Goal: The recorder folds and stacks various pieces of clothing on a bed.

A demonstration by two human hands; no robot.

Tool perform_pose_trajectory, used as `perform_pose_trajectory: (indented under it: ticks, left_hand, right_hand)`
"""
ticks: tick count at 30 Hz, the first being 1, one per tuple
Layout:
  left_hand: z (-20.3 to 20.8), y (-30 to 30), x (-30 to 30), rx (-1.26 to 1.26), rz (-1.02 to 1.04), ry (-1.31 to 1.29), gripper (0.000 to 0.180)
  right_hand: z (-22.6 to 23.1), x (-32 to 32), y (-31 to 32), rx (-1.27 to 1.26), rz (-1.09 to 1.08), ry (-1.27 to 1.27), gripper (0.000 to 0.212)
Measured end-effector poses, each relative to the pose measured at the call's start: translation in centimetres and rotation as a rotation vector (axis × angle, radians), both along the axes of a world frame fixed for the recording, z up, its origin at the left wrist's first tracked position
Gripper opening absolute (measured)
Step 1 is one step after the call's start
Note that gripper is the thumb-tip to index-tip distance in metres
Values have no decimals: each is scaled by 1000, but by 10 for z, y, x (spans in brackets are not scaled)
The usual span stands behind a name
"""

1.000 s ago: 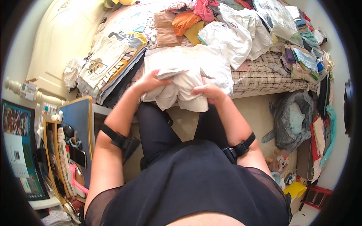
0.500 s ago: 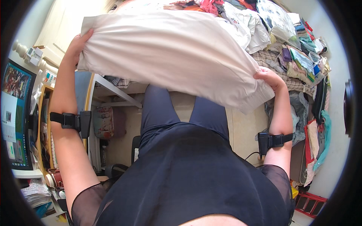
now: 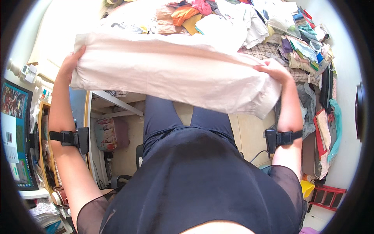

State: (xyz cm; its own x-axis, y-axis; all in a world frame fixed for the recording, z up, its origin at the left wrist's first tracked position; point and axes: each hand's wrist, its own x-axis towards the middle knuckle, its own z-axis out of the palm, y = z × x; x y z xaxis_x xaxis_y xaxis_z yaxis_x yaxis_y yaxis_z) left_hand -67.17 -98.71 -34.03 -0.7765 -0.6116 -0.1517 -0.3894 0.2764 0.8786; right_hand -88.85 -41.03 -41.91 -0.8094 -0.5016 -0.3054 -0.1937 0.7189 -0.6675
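A long off-white garment, by its shape a pair of trousers (image 3: 167, 70), is stretched sideways in the air over my knees. At its wider, banded end my left hand (image 3: 71, 62) is closed on the cloth, thumb in front. My right hand (image 3: 276, 71) pinches the upper edge near the hemmed end, and a corner of that end droops below it. Soft creases run along the length. The fingers behind the cloth are hidden.
Beyond the trousers, a bed holds heaped clothes (image 3: 187, 15) and folded stacks (image 3: 302, 52). A desk with a monitor (image 3: 17, 132) stands at the left. More garments (image 3: 334, 128) hang at the right, above a red rack-like frame (image 3: 328, 197). A patterned bag (image 3: 106, 134) sits under the desk.
The trousers have come slightly lower and look narrower from top to bottom, with fewer creases. Both hands keep hold of the cloth. More of the clothes heap shows behind.
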Motion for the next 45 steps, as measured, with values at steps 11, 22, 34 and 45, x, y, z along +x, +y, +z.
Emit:
perform_pose_trajectory:
  ticks: [11,22,34,45]
  left_hand:
    - [-83,-13,11,-86,-80,-232,36]
    - [-102,-10,23,107,-74,-214,34]
    - [-232,2,84,192,126,-280,37]
    - [-323,48,142,799,302,-131,36]
  right_hand:
    - [-286,53,-29,-427,-453,-796,50]
    - [-247,64,-20,-861,-639,-801,37]
    - [-243,75,40,-377,-584,-425,46]
    - [-267,125,42,-457,-829,-1013,31]
